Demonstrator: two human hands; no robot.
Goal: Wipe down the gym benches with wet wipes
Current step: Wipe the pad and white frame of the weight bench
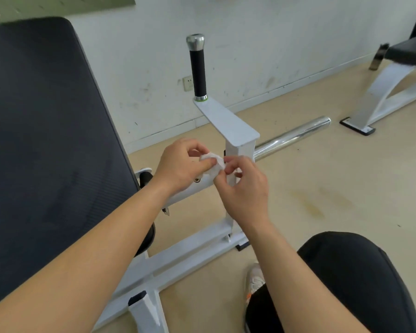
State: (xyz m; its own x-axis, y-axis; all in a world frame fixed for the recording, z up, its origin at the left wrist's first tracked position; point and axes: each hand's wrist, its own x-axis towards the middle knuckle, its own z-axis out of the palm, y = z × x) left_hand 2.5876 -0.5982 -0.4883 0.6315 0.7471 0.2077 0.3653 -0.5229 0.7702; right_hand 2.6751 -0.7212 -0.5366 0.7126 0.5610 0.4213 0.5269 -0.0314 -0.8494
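**Desk:** How far along is the wipe-down?

**Photographer:** Early or mid-job, by my reading. The big black bench pad [46,140] fills the left of the frame, and I can't tell from its surface whether it has been wiped. A second bench [408,51] stands well apart by the far wall at right, so at least that one likely remains. The white frame [190,251] and the upright handle [198,73] show no cloth on them either.

**Desk:** And the hands?

**Photographer:** Both are busy with the wipe and neither is on the bench. The left hand [180,164] pinches it between thumb and curled fingers, and the right hand [245,186] nips its other edge with thumb and fingertips, as if unfolding or refolding it.

**Desk:** Where is the wipe exactly?

**Photographer:** The wet wipe [213,162] is bunched small between the two hands, in the air in front of the white post, to the right of the pad and clear of it
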